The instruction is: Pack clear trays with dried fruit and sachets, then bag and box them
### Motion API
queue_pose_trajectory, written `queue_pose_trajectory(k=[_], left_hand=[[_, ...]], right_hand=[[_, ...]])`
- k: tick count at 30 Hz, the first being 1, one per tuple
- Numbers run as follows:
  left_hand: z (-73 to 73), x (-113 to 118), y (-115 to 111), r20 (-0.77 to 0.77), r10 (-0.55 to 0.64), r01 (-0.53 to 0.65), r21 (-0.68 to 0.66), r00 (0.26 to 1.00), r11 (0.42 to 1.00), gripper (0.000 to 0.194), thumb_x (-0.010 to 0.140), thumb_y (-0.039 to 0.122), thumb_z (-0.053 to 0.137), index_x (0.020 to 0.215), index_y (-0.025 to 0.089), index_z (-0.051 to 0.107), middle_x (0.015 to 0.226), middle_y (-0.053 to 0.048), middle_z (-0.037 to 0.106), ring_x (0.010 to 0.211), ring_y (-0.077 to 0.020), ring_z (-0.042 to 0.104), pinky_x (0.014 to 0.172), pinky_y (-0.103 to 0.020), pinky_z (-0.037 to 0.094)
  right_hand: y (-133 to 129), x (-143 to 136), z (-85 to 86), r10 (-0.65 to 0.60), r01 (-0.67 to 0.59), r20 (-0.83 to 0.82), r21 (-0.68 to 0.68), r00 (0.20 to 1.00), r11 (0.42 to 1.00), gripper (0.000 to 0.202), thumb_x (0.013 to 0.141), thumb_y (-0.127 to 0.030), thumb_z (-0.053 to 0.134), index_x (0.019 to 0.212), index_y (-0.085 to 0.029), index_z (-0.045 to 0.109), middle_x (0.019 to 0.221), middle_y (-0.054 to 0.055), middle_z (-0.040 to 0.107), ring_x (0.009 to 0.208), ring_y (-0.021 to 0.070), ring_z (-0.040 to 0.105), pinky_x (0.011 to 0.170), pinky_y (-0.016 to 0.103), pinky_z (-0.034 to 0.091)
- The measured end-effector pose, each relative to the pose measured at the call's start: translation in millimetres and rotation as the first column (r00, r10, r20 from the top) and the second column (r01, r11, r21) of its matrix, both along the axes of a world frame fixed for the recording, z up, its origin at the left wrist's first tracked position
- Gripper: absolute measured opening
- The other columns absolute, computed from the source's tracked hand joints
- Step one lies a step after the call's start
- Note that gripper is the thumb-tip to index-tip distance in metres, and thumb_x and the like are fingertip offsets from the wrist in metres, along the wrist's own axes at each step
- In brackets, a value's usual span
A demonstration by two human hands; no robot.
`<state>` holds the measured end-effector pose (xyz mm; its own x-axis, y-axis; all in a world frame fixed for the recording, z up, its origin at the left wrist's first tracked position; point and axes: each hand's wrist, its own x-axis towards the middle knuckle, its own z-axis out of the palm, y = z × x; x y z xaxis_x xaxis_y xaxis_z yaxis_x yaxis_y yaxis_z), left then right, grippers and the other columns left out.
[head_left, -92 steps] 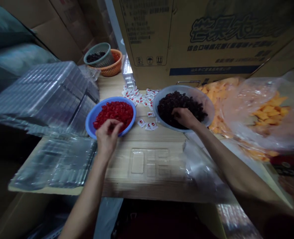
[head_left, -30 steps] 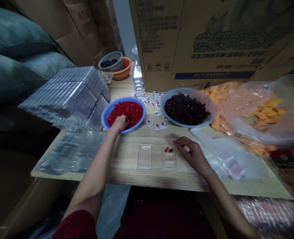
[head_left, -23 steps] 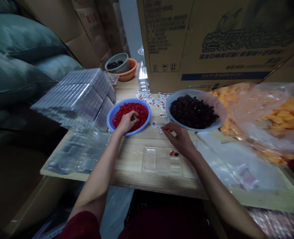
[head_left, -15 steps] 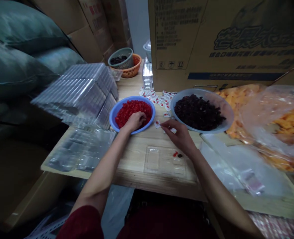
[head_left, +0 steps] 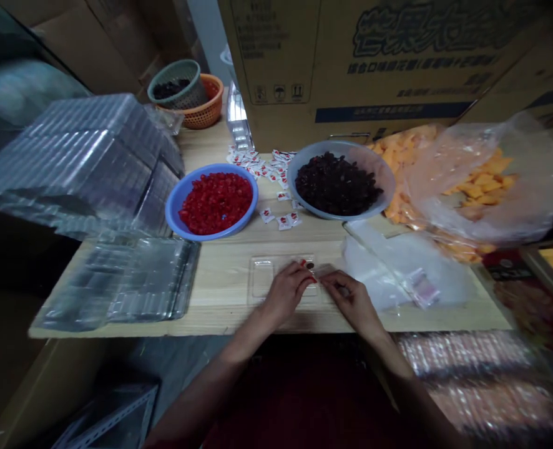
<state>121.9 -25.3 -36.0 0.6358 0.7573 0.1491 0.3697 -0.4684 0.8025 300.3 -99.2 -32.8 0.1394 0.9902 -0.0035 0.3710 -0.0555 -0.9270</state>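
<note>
A clear plastic tray with moulded compartments lies near the table's front edge. Over its right half, my left hand is closed in a pinch, with a small red fruit piece at its fingertips. A dark dried fruit piece lies in a compartment just beyond, beside another bit of red. My right hand is at the tray's right side, thumb and fingers pressed together; what they grip, if anything, cannot be made out. Farther back stand a blue bowl of red fruit pieces and a pale bowl of dark dried fruit.
Small white packets lie loose between and behind the bowls. Stacked clear trays rise on the left, flat clear plastic before them. Bags of orange fruit pieces and plastic bags lie right. A large carton stands behind.
My left hand has left the red fruit bowl for the tray, bringing a red piece. My right hand has moved from the white packets down to the tray's right side. The view has shifted.
</note>
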Motion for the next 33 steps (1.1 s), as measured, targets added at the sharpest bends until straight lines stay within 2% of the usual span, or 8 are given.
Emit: queue_pose_trajectory(k=[3,7,11,13,16,18,25,33], left_hand=[[-6.6,2.1,-4.0,-0.032,0.039,-0.037,0.064,0.999,0.997,0.025,0.098,0.029,0.052,0.115,0.021,0.069,0.107,-0.011,0.067,0.105,-0.0228,0.064,0.095,-0.039,0.053],[26.1,-21.8,14.7,0.035,0.129,-0.133,0.144,0.991,0.981,0.026,0.099,0.026,0.050,0.119,0.022,0.066,0.109,-0.009,0.067,0.100,-0.0188,0.065,0.088,-0.033,0.055],[67.0,-70.5,97.1,0.074,0.527,-0.514,0.372,0.847,0.773,0.022,0.096,0.031,0.055,0.113,0.020,0.065,0.107,-0.009,0.067,0.096,-0.0201,0.064,0.090,-0.035,0.053],[72.5,-90.2,152.7,-0.083,0.655,-0.571,0.416,0.751,0.708,0.028,0.093,0.031,0.059,0.118,0.018,0.063,0.118,-0.011,0.065,0.107,-0.0243,0.063,0.100,-0.040,0.048],[59.7,-99.8,217.0,-0.503,0.608,-0.540,0.295,0.614,0.788,0.050,0.081,0.028,0.073,0.126,0.011,0.057,0.129,-0.020,0.060,0.118,-0.0331,0.059,0.103,-0.043,0.046],[46.8,-96.9,237.7,-0.608,0.552,-0.527,0.244,0.570,0.814,0.062,0.077,0.026,0.076,0.131,0.008,0.051,0.132,-0.025,0.057,0.120,-0.0360,0.059,0.101,-0.044,0.046],[33.6,-101.7,237.3,-0.591,0.517,-0.506,0.203,0.619,0.838,0.016,0.088,0.023,0.062,0.102,0.018,0.067,0.105,-0.011,0.073,0.101,-0.0243,0.067,0.091,-0.032,0.048],[52.5,-71.6,226.9,-0.584,0.496,-0.563,0.079,0.643,0.823,0.019,0.089,0.025,0.066,0.103,0.013,0.068,0.105,-0.011,0.072,0.097,-0.0220,0.066,0.091,-0.035,0.051]], right_hand=[[-2.4,-1.2,-4.4,0.013,-0.014,0.023,0.052,1.000,0.999,0.021,0.098,-0.036,0.054,0.094,-0.024,0.071,0.094,0.005,0.069,0.089,0.0212,0.066,0.081,0.034,0.053],[3.7,-2.9,-4.7,0.055,-0.069,0.102,0.147,0.993,0.987,0.022,0.099,-0.032,0.052,0.103,-0.022,0.072,0.101,0.008,0.066,0.097,0.0218,0.065,0.087,0.036,0.053],[18.9,2.9,3.6,0.004,-0.044,0.164,0.241,0.986,0.969,0.023,0.099,-0.031,0.053,0.108,-0.021,0.071,0.110,0.011,0.063,0.105,0.0237,0.062,0.094,0.041,0.053],[28.4,10.5,10.2,-0.042,-0.003,0.166,0.262,0.985,0.965,0.023,0.099,-0.031,0.052,0.107,-0.022,0.071,0.110,0.011,0.062,0.106,0.0242,0.061,0.093,0.042,0.053],[38.4,22.9,16.5,-0.084,0.042,0.149,0.265,0.985,0.963,0.023,0.099,-0.033,0.052,0.104,-0.022,0.072,0.109,0.011,0.063,0.104,0.0245,0.062,0.088,0.041,0.055],[39.0,28.7,15.4,-0.081,0.050,0.125,0.238,0.989,0.970,0.023,0.099,-0.034,0.053,0.103,-0.022,0.071,0.109,0.011,0.063,0.101,0.0238,0.063,0.083,0.038,0.056],[20.1,35.4,-3.9,-0.017,0.013,0.031,0.105,0.999,0.994,0.023,0.098,-0.038,0.053,0.099,-0.021,0.070,0.105,0.010,0.066,0.097,0.0224,0.064,0.070,0.029,0.055],[9.9,38.0,-7.9,-0.031,0.030,0.006,0.109,1.000,0.994,0.021,0.096,-0.038,0.056,0.098,-0.022,0.071,0.101,0.007,0.068,0.091,0.0209,0.065,0.076,0.030,0.055]])
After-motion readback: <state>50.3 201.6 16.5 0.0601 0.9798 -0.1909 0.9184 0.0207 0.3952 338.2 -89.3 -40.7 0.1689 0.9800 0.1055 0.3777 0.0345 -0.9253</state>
